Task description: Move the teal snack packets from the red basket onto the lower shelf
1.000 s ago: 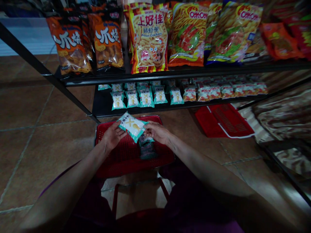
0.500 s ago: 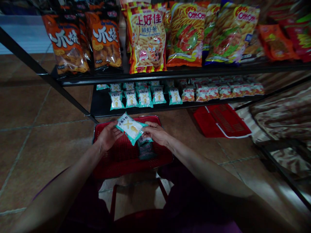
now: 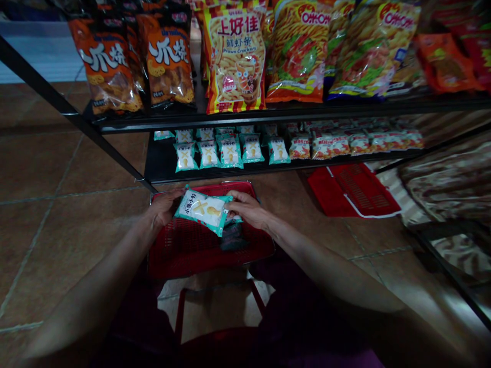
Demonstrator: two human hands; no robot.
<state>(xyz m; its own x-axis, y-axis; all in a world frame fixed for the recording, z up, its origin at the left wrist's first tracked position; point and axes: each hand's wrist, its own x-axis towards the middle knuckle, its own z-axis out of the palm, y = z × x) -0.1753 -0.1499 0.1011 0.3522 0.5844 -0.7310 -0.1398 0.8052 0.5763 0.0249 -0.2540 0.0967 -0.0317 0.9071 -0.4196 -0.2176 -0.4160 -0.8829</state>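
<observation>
A teal-and-white snack packet is held between my two hands, its printed front facing up. My right hand pinches the packet's right end between thumb and fingers. At the opposite end, my left hand closes on the left edge, its fingers partly hidden behind the packet. Below both hands stands a red shopping basket. Inside it, under my right hand, lie other packets, dark and hard to make out.
A black shelf rack stands ahead, with large snack bags on its upper shelf. Several small teal packets and red-and-white packets line the lower shelf. Another red basket lies on the tiled floor at right.
The packet has turned flatter, its left end moving down and left. My left hand has moved slightly left and up against that end. My right hand keeps its pinch.
</observation>
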